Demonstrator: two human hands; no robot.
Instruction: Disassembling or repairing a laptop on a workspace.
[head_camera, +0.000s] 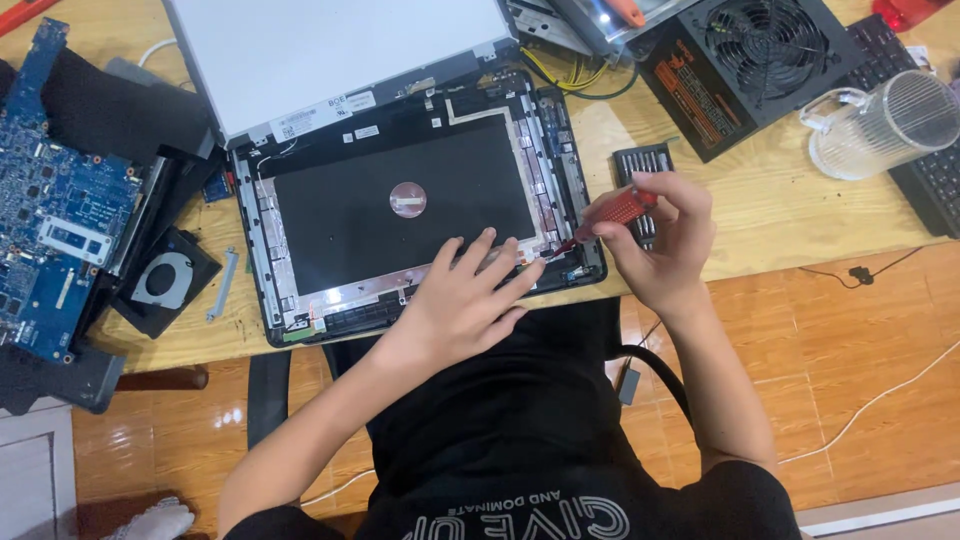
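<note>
Gripping red screwdriver in right hand fingers; left hand flat on laptop lid shell.

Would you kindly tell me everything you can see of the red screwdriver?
The screwdriver is small, with a ribbed red handle that looks plastic and a thin dark shaft. It is tilted, handle up to the right, tip down to the left at the near right corner of the open laptop lid. The right hand pinches the handle in its fingertips; the left hand lies flat on the lid beside the tip.
</note>
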